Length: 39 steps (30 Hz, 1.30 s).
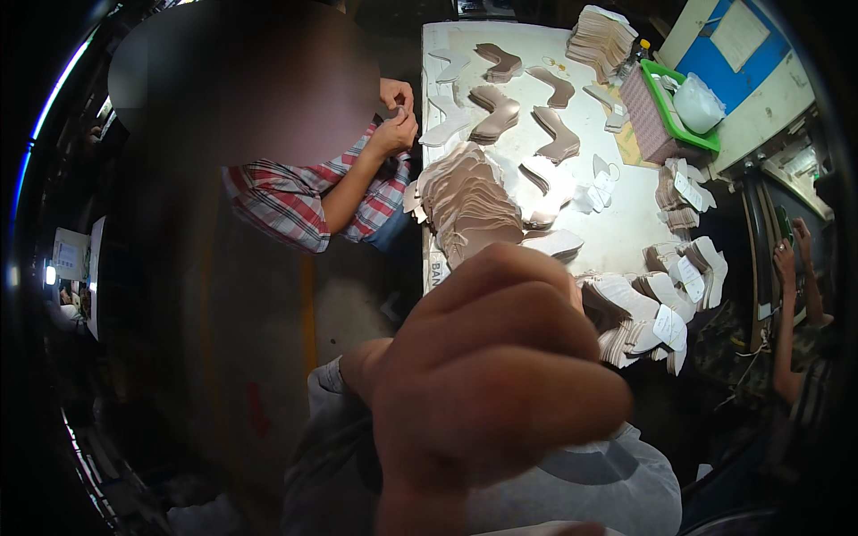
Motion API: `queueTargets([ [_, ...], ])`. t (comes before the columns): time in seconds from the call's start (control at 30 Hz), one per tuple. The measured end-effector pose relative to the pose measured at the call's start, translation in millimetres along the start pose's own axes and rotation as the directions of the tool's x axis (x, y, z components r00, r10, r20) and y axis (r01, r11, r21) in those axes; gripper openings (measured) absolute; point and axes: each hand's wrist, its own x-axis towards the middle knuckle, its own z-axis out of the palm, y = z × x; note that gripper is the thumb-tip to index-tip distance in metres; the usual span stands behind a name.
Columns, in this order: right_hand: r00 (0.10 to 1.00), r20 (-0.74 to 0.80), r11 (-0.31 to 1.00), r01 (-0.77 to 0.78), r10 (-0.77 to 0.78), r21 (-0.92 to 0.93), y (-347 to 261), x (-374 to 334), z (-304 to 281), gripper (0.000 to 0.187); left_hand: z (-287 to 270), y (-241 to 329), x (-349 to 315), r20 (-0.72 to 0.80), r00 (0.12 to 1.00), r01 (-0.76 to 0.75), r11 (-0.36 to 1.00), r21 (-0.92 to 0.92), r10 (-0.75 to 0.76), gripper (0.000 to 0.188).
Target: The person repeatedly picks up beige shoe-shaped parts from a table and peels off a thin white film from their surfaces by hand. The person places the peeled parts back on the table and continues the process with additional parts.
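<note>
- Co-worker hands (393, 136) sit at 11 o'clock (my fist being the dial's centre), right by the table (626, 234). If I leaned that way, we could easily bump elbows.
- Big fanned heap (469, 201) of tan curved pieces is at 12, near the table's left edge. Layers look uneven, so one knock might send it sliding, imo.
- My left hand (500, 375) (pretty sure, judging by the grey sleeve (323, 379)) is right up in my view, fingers curled in. Can't tell if they're gripping anything. It blocks the table's near end, so I could clip a piece I can't see.
- Small stacks (496, 114) between 12 and 1 lie in loose rows; a dragging cuff could mix them up.
- Tagged bundles (626, 299) at 2 crowd the right edge. A nudge might tip some off or lose a tag (670, 327).
- Green basket (698, 139) at 1 has a bulging clear bag (699, 103) in it, which could roll out if jolted.
</note>
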Motion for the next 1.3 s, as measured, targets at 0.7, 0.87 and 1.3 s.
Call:
queueTargets([
  [0.7, 0.845, -0.489, 0.753, 0.176, 0.214, 0.635, -43, -3, -63, 0.023, 9, -144, -151, 0.193, 0.468, 0.859, 0.393, -0.329, -0.862, 0.066],
  [0.87, 0.856, -0.416, 0.709, 0.087, 0.307, 0.700, -34, -8, -56, 0.021, -22, -152, -133, 0.244, 0.513, 0.828, 0.550, 0.114, -0.823, 0.024],
  [1.3, 0.952, -0.306, 0.982, 0.076, -0.019, 0.176, 1, -12, 15, 0.037, -53, -160, -216, 0.028, 0.284, 0.880, 0.273, 0.388, -0.958, 0.039],
])
